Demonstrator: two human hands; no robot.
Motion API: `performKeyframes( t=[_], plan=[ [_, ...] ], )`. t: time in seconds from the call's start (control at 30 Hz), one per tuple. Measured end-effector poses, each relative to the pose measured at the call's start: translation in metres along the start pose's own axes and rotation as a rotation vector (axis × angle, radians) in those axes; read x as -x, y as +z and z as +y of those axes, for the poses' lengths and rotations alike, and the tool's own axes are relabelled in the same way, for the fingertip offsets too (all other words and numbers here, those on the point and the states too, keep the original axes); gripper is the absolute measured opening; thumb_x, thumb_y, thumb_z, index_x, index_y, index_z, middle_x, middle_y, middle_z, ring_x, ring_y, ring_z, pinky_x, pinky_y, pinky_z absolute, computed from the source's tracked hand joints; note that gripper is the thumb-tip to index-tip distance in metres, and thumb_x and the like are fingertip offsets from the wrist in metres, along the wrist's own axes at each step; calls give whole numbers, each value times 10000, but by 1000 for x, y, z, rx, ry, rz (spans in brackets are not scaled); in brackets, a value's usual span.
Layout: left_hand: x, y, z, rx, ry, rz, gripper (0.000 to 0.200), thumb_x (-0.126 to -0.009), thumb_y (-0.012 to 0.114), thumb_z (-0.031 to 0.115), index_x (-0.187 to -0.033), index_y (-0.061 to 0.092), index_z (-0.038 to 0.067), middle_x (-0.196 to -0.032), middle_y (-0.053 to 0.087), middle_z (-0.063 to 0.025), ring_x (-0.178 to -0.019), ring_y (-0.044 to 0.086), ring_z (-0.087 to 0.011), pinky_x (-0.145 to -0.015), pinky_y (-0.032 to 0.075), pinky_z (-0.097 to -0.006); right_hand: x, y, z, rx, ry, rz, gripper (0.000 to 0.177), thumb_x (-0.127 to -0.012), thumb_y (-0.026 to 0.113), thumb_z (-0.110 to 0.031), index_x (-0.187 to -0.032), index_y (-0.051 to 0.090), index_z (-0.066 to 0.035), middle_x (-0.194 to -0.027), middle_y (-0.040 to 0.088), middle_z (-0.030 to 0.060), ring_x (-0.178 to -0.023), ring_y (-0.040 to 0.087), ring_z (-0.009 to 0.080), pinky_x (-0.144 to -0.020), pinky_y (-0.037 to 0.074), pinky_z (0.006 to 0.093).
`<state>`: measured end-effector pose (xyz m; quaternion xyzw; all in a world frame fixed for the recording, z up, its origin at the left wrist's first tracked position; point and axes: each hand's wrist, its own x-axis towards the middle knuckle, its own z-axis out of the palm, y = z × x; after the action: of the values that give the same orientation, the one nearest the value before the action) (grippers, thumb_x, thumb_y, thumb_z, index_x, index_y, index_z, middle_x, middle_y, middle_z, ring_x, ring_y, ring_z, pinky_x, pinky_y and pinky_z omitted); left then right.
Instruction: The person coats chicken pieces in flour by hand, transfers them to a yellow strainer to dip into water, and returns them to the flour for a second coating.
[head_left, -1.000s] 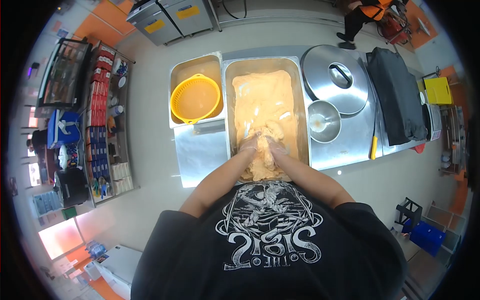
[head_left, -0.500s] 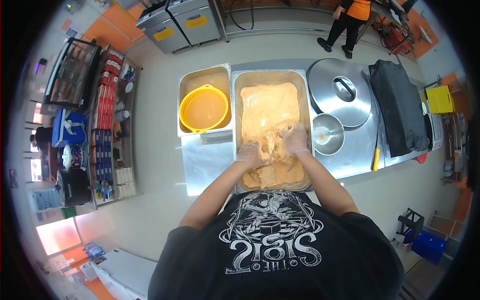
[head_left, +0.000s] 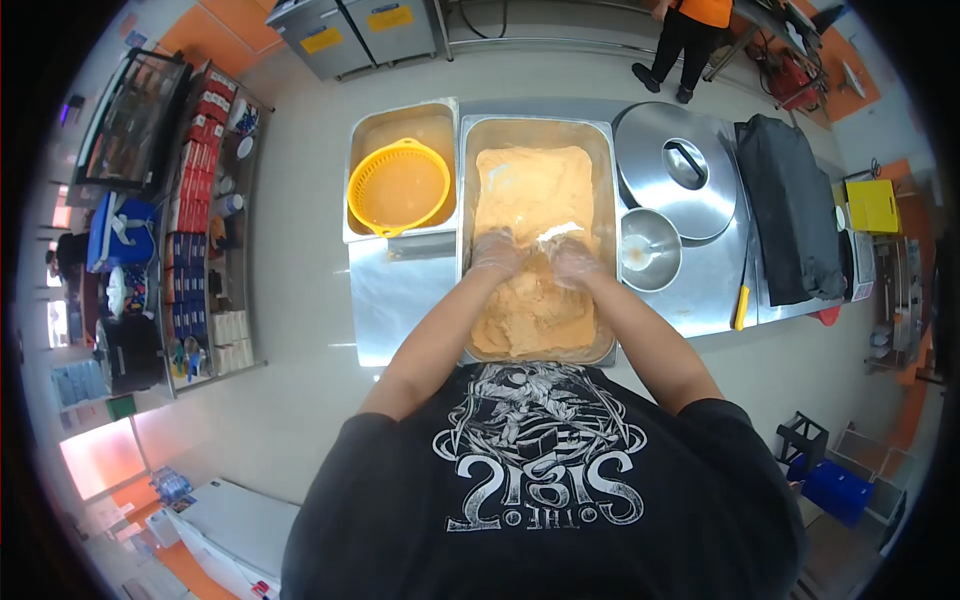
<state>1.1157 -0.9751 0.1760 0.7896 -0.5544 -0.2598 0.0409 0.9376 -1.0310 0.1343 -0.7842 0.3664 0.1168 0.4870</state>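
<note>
A deep steel pan [head_left: 538, 124] holds a pale orange, floury mixture [head_left: 535, 190], smooth at the far end and lumpy nearer my body. Both of my hands wear clear gloves and are in the mixture around the middle of the pan. My left hand [head_left: 497, 252] presses into it by the pan's left side, its fingertips hidden. Close by on the right, my right hand [head_left: 574, 263] also reaches into it, fingers bent down and partly buried. A bright white patch [head_left: 560, 232] shows just beyond my right hand.
Left of the pan, a yellow basket [head_left: 400, 187] sits in a smaller steel pan [head_left: 352, 222]. To the right are a steel bowl [head_left: 651, 250], a large round lid [head_left: 650, 160], a yellow-handled tool [head_left: 741, 308] and a black cover [head_left: 790, 215]. Another person [head_left: 690, 45] stands beyond the table.
My left hand has moved farther up the pan, and both hands are now lower in the mixture. The broken clumps between them have sunk, and a white patch shows. The view has shifted slightly.
</note>
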Motion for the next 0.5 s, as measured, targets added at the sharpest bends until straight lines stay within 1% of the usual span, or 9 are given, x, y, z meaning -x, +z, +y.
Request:
performKeyframes(
  t=[0.07,0.13,0.2,0.23,0.3,0.33,0.4,0.43,0.5],
  plan=[
    [-3,27,-11,-157,74,-381,664,-950,452,547,-1285,593,-7,-1314,591,-240,-1224,572,-364,-1013,453,-438,22,-12,-20,587,279,-66,416,-944,470,-260,-1278,598,-48,-1326,604,182,-1242,569,343,-1010,455,474],
    [-14,66,-28,-121,80,-471,690,-958,413,571,-1328,567,10,-1380,542,-228,-1260,550,-343,-1036,436,-424,21,12,1,520,361,-51,433,-944,437,-237,-1319,577,-71,-1347,596,162,-1259,561,321,-1037,438,475],
    [-15,79,-35,-95,90,-553,717,-966,373,595,-1370,541,28,-1445,492,-216,-1295,528,-323,-1060,419,-410,26,33,5,493,385,-95,475,-970,399,-301,-1365,539,-76,-1384,571,153,-1258,554,335,-1046,426,472],
    [-8,82,-37,2,18,-590,741,-964,350,629,-1387,534,49,-1475,459,-214,-1336,485,-317,-1084,392,-400,24,45,18,490,387,-98,475,-970,399,-301,-1365,539,-76,-1384,571,153,-1258,554,335,-1046,426,472],
    [9,77,-35,96,-51,-629,765,-962,326,663,-1403,526,71,-1505,426,-211,-1377,442,-310,-1108,365,-390,15,70,51,622,33,-513,550,-989,389,-416,-1416,499,-88,-1442,518,167,-1262,538,363,-1080,394,441],
    [21,64,-31,221,-88,-691,820,-947,297,709,-1413,516,70,-1499,439,-207,-1362,456,-303,-1096,372,-411,22,83,54,620,34,-513,550,-989,389,-416,-1416,499,-88,-1442,518,167,-1262,538,363,-1080,394,441],
    [33,60,-29,349,-130,-746,875,-932,268,755,-1422,506,70,-1492,451,-202,-1348,470,-297,-1084,378,-433,38,105,56,-192,15,43,621,-947,490,-489,-1373,520,-38,-1389,537,219,-1241,542,348,-1050,415,421],
    [39,62,-31,520,-183,-730,862,-932,300,749,-1426,505,73,-1508,433,-198,-1369,443,-307,-1099,358,-415,39,100,34,-192,12,34,621,-947,490,-489,-1373,520,-38,-1389,537,219,-1241,542,348,-1050,415,421],
    [46,72,-34,689,-246,-716,850,-931,332,743,-1429,505,76,-1524,414,-194,-1391,416,-318,-1114,337,-398,45,84,-41,-743,695,169,668,-920,528,-531,-1336,544,-8,-1362,538,248,-1238,534,361,-1029,422,401]
  ],
)
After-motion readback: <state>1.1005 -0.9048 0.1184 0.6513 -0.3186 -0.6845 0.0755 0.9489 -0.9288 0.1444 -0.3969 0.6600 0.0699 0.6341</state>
